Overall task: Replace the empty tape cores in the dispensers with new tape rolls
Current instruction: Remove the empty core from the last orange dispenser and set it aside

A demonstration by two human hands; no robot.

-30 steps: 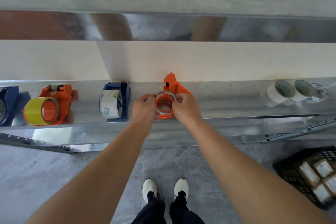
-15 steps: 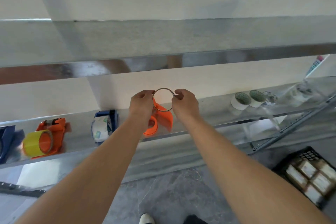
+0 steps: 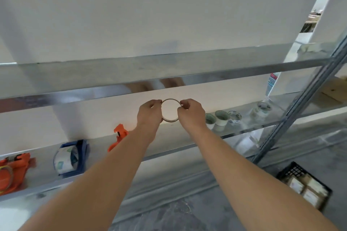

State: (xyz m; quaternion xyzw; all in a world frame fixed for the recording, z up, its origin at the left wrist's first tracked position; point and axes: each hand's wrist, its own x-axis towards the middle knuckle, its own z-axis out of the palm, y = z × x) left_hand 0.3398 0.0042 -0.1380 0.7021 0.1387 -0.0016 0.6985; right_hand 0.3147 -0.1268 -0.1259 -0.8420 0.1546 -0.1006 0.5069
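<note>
While raised above shelf (image 3: pixel 169 148), empty tape core (image 3: pixel 170 110) pinched between left hand (image 3: pixel 149 113) and right hand (image 3: pixel 191 113) (fingertips closed on opposite rim sides).

Bright, even daylight; motion blur softens everything, wide-angle edges bend.

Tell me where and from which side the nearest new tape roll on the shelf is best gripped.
Take the nearest tape roll across its outer band from above, thumb on one side, fingers opposite. It seems to stand upright, open core facing up, on the shelf, with its neighbour close on the right; only the top looks clear. The view is blurred.
</note>
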